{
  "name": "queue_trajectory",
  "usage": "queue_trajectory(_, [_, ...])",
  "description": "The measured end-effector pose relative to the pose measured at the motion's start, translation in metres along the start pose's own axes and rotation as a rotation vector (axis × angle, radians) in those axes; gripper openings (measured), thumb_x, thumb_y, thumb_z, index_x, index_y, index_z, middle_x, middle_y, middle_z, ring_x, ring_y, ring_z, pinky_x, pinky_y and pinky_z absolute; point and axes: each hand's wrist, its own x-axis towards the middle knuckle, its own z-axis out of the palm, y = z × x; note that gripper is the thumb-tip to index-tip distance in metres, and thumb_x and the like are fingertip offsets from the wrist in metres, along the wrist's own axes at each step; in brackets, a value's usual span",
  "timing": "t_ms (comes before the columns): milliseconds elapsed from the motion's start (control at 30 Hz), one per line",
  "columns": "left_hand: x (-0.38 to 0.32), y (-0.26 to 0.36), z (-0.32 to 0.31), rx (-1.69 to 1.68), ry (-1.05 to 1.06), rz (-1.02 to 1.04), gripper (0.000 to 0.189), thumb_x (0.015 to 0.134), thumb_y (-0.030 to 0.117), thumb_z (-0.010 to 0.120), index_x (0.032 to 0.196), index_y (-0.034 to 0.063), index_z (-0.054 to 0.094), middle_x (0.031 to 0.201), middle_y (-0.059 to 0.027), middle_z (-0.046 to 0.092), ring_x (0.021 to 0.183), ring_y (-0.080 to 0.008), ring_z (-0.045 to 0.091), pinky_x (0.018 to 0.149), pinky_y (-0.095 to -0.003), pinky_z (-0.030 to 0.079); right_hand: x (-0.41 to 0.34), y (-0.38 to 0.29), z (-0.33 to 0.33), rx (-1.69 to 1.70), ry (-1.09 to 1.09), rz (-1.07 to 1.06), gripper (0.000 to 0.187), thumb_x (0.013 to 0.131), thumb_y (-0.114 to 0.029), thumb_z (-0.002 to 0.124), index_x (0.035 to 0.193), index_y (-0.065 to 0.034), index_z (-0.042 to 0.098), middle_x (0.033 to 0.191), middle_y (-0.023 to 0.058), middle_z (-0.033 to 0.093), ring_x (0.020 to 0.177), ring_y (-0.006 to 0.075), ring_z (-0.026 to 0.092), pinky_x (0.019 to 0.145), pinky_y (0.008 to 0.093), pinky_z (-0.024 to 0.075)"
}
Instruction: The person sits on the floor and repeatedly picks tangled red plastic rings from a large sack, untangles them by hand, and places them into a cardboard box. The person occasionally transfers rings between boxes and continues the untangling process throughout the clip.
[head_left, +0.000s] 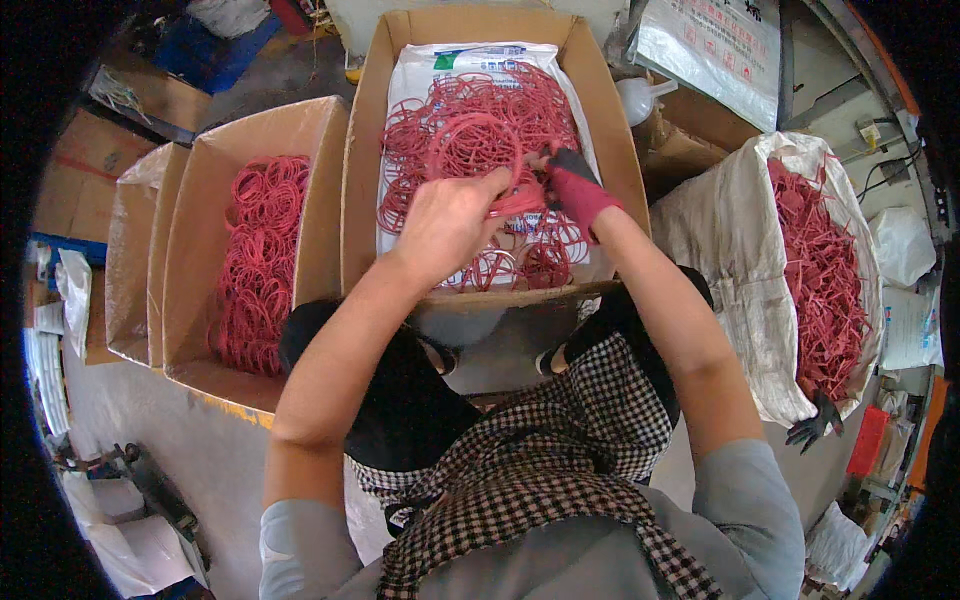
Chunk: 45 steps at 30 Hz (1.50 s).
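My bare left hand (457, 217) is closed around several thin red rings (517, 201), which look like rubber or plastic. One of them stands up as a large loop (435, 150) above the fingers. Just right of it is my right hand (566, 180), in a red and black glove with bare fingertips showing. Those fingertips are bent at the right edge of the loop; whether they pinch it is hidden. Both hands are over a cardboard box (364, 165) lined with a white printed sack (409, 67). A tangled heap of red rings (480, 94) lies on the sack.
On the left, a second cardboard box (202, 187) holds bundled red rings (259, 262). To the right, a white woven sack (720, 225) is full of red scraps (821, 277), with a dark glove (817, 424) at its rim. The box's front edge is close to my knees.
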Motion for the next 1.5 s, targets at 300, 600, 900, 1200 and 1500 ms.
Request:
queue_trajectory(300, [-0.150,-0.186,-0.116,0.418,-0.147,-0.794,0.036,0.071,0.011,0.068,0.103,-0.0016,0.058,0.091,-0.0190,0.063,0.087,-0.0343,0.060,0.077,-0.0398,0.047,-0.017,0.105,0.054,-1.231,-0.711,-0.396,0.024,0.073,-0.029,0.057,0.085,-0.0112,0.066,0.085,0.0154,0.065,0.077,0.0312,0.064,0.065,0.0441,0.0501])
queue_trajectory(600, [-0.029,-0.067,-0.046,0.737,-0.300,-0.384,0.019,0.071,0.012,0.060,0.088,0.0057,0.067,0.084,-0.0172,0.063,0.080,-0.0309,0.062,0.072,-0.0400,0.050,-0.017,0.076,0.026,-1.297,-0.752,-0.347,0.024,0.069,-0.029,0.059,0.084,-0.0117,0.067,0.083,0.0146,0.066,0.076,0.0310,0.064,0.063,0.0426,0.0504])
queue_trajectory(900, [-0.060,-0.187,-0.075,0.705,-0.367,-0.788,0.018,0.080,0.009,0.051,0.088,-0.0005,0.064,0.094,-0.0227,0.063,0.090,-0.0371,0.061,0.078,-0.0445,0.050,-0.016,0.084,0.032,-1.254,-0.775,-0.359,0.027,0.067,-0.029,0.060,0.085,-0.0109,0.066,0.085,0.0146,0.066,0.077,0.0316,0.064,0.065,0.0436,0.0500])
queue_trajectory(1200, [-0.044,-0.126,0.016,0.019,-0.460,-0.065,0.025,0.069,0.011,0.069,0.089,0.0006,0.057,0.083,-0.0191,0.061,0.080,-0.0333,0.061,0.068,-0.0416,0.048,-0.022,0.055,0.034,-0.911,-0.998,-0.033,0.048,0.063,-0.048,0.066,0.095,-0.0124,0.065,0.104,0.0137,0.063,0.095,0.0310,0.060,0.080,0.0398,0.0470])
queue_trajectory(1500, [-0.009,-0.101,0.225,0.047,-0.881,0.087,0.066,0.068,0.010,0.070,0.128,0.0114,0.043,0.102,-0.0162,0.060,0.098,-0.0346,0.056,0.081,-0.0414,0.046,-0.020,0.057,0.023,-0.970,-1.147,-0.062,0.059,0.061,-0.050,0.068,0.108,-0.0140,0.062,0.117,0.0141,0.056,0.108,0.0291,0.054,0.089,0.0391,0.0433])
